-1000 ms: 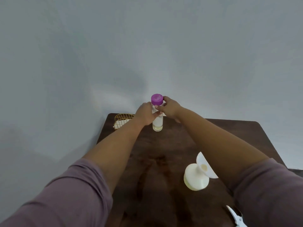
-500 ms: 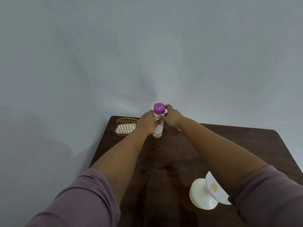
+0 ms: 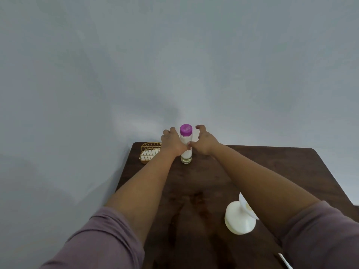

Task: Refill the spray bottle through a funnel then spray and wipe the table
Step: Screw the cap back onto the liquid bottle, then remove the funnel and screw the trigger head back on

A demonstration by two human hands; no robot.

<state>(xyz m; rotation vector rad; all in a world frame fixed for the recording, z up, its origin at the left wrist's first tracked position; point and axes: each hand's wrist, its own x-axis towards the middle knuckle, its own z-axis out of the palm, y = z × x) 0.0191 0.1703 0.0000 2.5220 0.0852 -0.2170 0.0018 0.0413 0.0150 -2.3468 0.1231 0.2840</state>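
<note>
Bottle upright between left hand and right hand fingers.

Plain pale grey wall fills the upper view, evenly lit. Dark brown wooden table, rounded corners, stands against it; faint shadows on wall.

Item count: one purple-capped bottle, one cream funnel, one gold wire basket, two hands.

Beside my left hand the bottle looks clear and glossy with a smooth plastic purple cap, on the dark, slightly shiny wooden table; left of my grip, a thin golden wire basket.
</note>
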